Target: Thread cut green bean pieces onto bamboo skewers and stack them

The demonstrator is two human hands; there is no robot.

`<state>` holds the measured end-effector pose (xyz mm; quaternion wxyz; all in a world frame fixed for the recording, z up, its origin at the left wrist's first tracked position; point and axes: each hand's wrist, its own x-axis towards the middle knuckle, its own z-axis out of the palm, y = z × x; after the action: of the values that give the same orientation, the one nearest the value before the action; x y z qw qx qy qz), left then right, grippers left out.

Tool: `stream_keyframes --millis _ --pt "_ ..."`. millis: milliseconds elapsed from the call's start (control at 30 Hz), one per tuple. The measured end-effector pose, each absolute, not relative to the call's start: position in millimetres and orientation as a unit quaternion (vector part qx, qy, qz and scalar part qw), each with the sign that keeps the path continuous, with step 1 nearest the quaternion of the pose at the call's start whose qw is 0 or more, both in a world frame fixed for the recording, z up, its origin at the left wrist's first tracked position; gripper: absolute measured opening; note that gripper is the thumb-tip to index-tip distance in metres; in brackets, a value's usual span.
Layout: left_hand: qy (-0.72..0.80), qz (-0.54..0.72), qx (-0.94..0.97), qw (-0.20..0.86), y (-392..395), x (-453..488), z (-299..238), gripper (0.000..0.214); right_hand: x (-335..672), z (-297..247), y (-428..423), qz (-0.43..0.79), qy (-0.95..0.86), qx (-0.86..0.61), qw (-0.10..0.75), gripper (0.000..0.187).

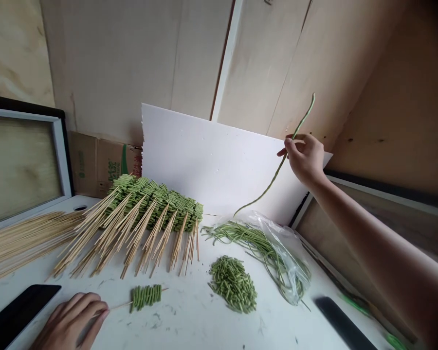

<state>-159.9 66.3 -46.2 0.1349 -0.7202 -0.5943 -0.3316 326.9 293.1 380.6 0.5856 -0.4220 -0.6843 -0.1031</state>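
My right hand (304,156) is raised above the table and pinches one long green bean (277,171) that hangs from it, its lower tip above an opened plastic bag of long beans (270,248). My left hand (73,323) rests low on the white table, fingers curled around the end of a bamboo skewer (146,296) threaded with short green bean pieces. A loose heap of cut bean pieces (233,283) lies between the skewer and the bag.
A stack of finished bean skewers (142,218) fans across the table's middle. Bare bamboo skewers (22,240) lie at the left. A white foam board (211,160) leans against the wall, a cardboard box (98,163) beside it. Dark flat objects lie at bottom left (14,313) and bottom right (345,323).
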Motion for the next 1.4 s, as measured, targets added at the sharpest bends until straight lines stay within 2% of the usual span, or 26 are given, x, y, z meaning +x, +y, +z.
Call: stream_keyframes --millis 133,233,433,467,567,600,667,733,833,900,1000,1133,1400 --pt "-0.559 -0.371 -0.726 0.148 61.5 -137.5 -19.6 0.019 297.9 383.4 236.0 -0.13 -0.714 -0.399 0.56 0.037" --pt "-0.543 -0.43 -0.718 0.068 45.8 -93.2 20.4 0.025 268.2 375.4 194.6 0.009 -0.761 -0.402 0.509 0.038" --pt "-0.491 -0.453 -0.73 -0.145 3.9 8.3 87.5 0.078 214.1 351.5 109.1 0.209 -0.781 -0.342 0.479 0.037" --pt "-0.477 -0.458 -0.733 -0.158 1.7 17.6 90.9 0.078 209.6 347.4 95.9 0.226 -0.783 -0.334 0.473 0.037" --pt "-0.483 -0.443 -0.729 -0.197 6.3 22.1 93.3 0.037 207.7 331.7 62.5 0.265 -0.773 -0.337 0.468 0.04" --pt "-0.496 -0.427 -0.728 -0.205 10.3 15.8 93.4 0.036 210.5 324.2 53.9 0.273 -0.762 -0.34 0.478 0.04" --pt "-0.538 -0.383 -0.729 -0.179 19.6 -5.5 94.3 0.036 219.8 304.2 40.8 0.28 -0.732 -0.345 0.517 0.041" --pt "-0.586 -0.354 -0.724 -0.085 29.1 -33.1 95.7 0.031 231.8 277.0 33.1 0.28 -0.681 -0.345 0.582 0.042" --pt "-0.576 -0.314 -0.753 0.046 42.7 -71.2 92.2 0.031 248.3 225.2 30.5 0.276 -0.595 -0.352 0.668 0.044" --pt "-0.58 -0.277 -0.763 0.074 50.9 -87.7 82.6 0.031 254.8 188.1 32.2 0.301 -0.57 -0.379 0.663 0.048" --pt "-0.596 -0.235 -0.766 0.06 57.8 -93.9 61.5 0.027 255.9 138.4 32.9 0.358 -0.557 -0.414 0.625 0.052" --pt "-0.567 -0.255 -0.783 -0.013 42.1 -64.4 53.3 0.054 245.3 98.4 23.8 0.36 -0.57 -0.448 0.587 0.055" --pt "-0.41 -0.406 -0.751 -0.321 -19.5 38.7 100.7 0.05 222.1 91.3 1.7 0.443 -0.618 -0.393 0.518 0.044"
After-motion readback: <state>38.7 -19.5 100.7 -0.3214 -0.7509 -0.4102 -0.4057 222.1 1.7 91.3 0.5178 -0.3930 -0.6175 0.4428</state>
